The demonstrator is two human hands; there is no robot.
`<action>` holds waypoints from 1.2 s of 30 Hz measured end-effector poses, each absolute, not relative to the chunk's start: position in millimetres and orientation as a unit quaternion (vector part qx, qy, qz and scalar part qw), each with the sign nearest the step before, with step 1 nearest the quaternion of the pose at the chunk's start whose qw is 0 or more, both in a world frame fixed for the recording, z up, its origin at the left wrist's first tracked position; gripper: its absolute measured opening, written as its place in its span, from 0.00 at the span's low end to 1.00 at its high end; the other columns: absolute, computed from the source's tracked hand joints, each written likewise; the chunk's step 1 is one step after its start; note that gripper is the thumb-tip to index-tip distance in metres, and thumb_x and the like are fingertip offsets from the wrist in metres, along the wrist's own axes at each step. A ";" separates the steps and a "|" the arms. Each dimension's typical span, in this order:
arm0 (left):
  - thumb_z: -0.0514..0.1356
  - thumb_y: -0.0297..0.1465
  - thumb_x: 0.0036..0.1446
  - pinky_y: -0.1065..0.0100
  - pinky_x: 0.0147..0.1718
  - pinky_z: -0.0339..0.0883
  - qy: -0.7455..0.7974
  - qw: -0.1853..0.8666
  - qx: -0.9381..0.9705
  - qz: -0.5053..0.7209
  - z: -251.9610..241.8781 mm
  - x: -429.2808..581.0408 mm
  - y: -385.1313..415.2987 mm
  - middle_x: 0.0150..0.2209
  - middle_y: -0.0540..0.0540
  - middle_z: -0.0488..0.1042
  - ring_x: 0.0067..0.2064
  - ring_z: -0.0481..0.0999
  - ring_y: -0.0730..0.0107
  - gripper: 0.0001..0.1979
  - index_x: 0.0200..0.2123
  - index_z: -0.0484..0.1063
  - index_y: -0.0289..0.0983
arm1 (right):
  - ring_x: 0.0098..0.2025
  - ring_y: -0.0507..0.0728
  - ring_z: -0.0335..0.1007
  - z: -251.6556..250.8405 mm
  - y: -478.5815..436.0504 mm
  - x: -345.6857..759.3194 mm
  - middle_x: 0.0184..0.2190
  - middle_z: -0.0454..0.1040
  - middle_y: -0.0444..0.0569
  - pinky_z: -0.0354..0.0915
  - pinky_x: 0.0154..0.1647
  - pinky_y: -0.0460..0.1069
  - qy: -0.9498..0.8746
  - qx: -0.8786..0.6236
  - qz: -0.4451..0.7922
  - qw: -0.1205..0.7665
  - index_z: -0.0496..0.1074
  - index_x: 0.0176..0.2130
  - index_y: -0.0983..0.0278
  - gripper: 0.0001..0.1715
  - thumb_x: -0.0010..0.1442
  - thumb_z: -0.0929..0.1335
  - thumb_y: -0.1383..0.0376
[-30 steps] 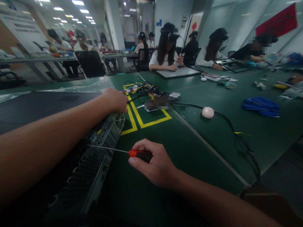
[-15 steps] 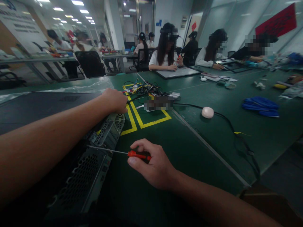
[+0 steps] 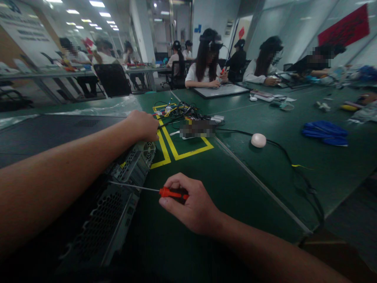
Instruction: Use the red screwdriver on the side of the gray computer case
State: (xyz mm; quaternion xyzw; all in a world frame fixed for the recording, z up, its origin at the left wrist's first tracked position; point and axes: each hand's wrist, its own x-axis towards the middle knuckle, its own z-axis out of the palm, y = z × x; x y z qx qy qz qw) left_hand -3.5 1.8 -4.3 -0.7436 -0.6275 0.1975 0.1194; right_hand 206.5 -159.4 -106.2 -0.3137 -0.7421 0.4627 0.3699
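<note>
A dark desktop computer case (image 3: pixel 53 133) lies at the left, its metal rear panel (image 3: pixel 126 169) with fan grille and vents facing right. My left hand (image 3: pixel 143 125) is closed over the far rear corner of the case, its fingertips mostly hidden and the forearm crossing above the case. In my right hand (image 3: pixel 196 204) is a screwdriver (image 3: pixel 169 192) with an orange and black handle, held between thumb and curled fingers. Its long thin shaft points left, and the tip reaches the rear panel between the vents. Whether it sits in a screw I cannot tell.
Beyond my left hand lies a heap of cables (image 3: pixel 185 112) by yellow tape (image 3: pixel 193 152). Right of it are a black cable (image 3: pixel 282 147), a pale rounded object (image 3: pixel 258 140) and blue folded cloth (image 3: pixel 324 133). People work across the green table (image 3: pixel 244 204).
My right fingers have shifted slightly round the screwdriver handle, which looks turned a little. The shaft stays at the same spot, and my left hand has not moved.
</note>
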 end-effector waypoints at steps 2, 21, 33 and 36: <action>0.63 0.45 0.61 0.46 0.54 0.77 -0.627 0.121 -0.742 0.204 -3.5 -2.4 0.9 0.56 0.30 0.87 0.58 0.83 0.36 0.27 0.59 0.87 0.43 | 0.32 0.53 0.72 -106.0 -159.3 206.2 0.32 0.77 0.41 0.67 0.37 0.50 -0.742 -0.313 0.461 0.371 0.75 0.42 0.60 0.10 0.65 0.77 0.61; 0.63 0.43 0.61 0.46 0.58 0.75 -0.638 0.111 -0.730 0.219 -1.0 1.3 -1.4 0.59 0.32 0.86 0.61 0.82 0.36 0.29 0.63 0.84 0.43 | 0.30 0.52 0.70 -105.2 -159.4 206.9 0.31 0.75 0.40 0.65 0.37 0.49 -0.738 -0.302 0.467 0.381 0.74 0.42 0.60 0.10 0.65 0.77 0.63; 0.63 0.44 0.61 0.47 0.57 0.74 -0.643 0.107 -0.728 0.213 0.0 2.6 -2.8 0.60 0.29 0.85 0.60 0.82 0.35 0.28 0.61 0.86 0.39 | 0.30 0.52 0.70 -105.4 -158.5 207.3 0.31 0.75 0.40 0.66 0.38 0.50 -0.736 -0.301 0.470 0.384 0.74 0.42 0.60 0.10 0.65 0.77 0.62; 0.62 0.45 0.62 0.50 0.57 0.74 -0.648 0.109 -0.722 0.216 0.3 3.8 -3.8 0.60 0.32 0.85 0.60 0.81 0.39 0.28 0.61 0.86 0.40 | 0.30 0.52 0.70 -105.5 -158.4 207.7 0.30 0.75 0.40 0.66 0.38 0.50 -0.738 -0.301 0.466 0.385 0.74 0.42 0.60 0.10 0.65 0.77 0.62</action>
